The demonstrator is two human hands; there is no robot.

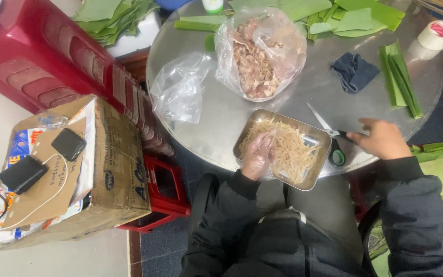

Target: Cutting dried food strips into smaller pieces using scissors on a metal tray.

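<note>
I look down on a round metal table (221, 118), and everything I care about sits at its near edge. Just beside my right hand (383, 139), toward my left, lies a rectangular metal tray (314, 179) heaped with pale strips. My left hand (257, 155), in a thin clear glove, rests inside that tray at its left end, fingers curled loosely into the strips; I cannot tell whether it actually pinches any. Beyond the tray, further from both hands, stands a clear bag of sliced meat (260, 54), with an empty crumpled bag (180, 90) to its left.

The scissors (329, 133) matter most. They lie between tray and right hand, blades pointing up and away toward the left, green-lined handles toward me. The long axis runs diagonally, handle end nearest my right fingers. That hand is spread open, fingertips touching or just over the handle, closed on nothing. My right is clearly the nearer hand.
</note>
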